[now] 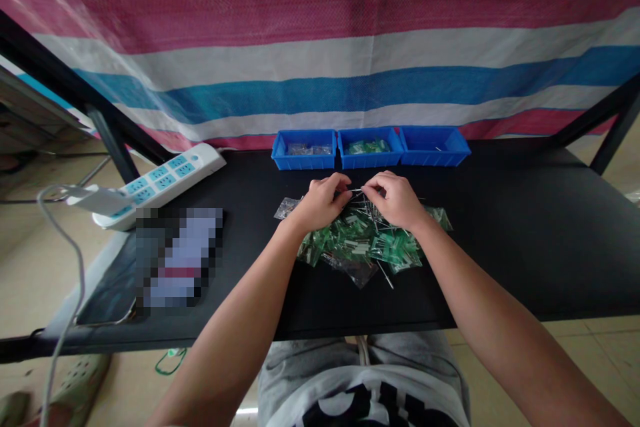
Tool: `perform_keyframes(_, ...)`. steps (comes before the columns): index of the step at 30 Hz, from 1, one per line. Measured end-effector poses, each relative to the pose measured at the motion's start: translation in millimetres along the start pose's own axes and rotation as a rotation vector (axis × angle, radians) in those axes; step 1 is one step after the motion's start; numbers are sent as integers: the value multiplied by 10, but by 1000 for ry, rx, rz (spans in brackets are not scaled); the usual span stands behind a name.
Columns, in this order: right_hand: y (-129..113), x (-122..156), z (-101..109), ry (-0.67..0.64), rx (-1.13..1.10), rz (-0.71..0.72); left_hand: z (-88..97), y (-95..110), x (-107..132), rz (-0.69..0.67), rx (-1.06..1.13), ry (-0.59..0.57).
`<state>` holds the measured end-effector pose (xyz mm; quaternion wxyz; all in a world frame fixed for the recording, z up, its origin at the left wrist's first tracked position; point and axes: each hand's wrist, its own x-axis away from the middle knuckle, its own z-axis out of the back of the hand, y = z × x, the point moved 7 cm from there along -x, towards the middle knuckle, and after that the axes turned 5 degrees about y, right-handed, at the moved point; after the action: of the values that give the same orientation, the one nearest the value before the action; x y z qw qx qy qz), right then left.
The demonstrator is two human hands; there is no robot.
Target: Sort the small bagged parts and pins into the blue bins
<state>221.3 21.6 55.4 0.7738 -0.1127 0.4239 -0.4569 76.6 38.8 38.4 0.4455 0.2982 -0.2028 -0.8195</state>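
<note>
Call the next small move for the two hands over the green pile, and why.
Likely a short pull apart: left hand and right hand both pinch a thin piece between their fingertips, just above the green pile, so it looks mid-separation. The blue bins sit just behind, but which one fits I cannot tell.

A pixelated block [177,257] on the table [500,247] hides whatever lies there. The thin piece [358,192] pinched between the left hand [320,203] and right hand [395,201] is too small to name. Both hands cover the middle of the green packets [395,247]. What the three bins [371,160] hold is too small to tell. The cable [79,267] and a shoe [80,373] run off the bottom edge.
</note>
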Motion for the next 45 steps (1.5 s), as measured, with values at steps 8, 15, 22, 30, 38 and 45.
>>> perform_keyframes(8, 65, 15, 60, 55, -181, -153, 82, 72, -2, 2, 115, 30)
perform_keyframes(15, 76, 29, 15, -12, -207, -231, 119, 58, -3, 31, 158, 136)
perform_keyframes(22, 73, 44, -26, -56, -205, -215, 155, 87, 10, 16, 188, 200)
perform_keyframes(30, 111, 38, -6, -17, -265, -228, 89, 85, 7, -25, 76, 118)
perform_keyframes(38, 176, 68, 48, 43, -291, -257, 96, 137, 31, -150, 37, 180)
perform_keyframes(45, 451, -88, 366, 239, -158, -278, 89, -7, 18, -38, -11, 216)
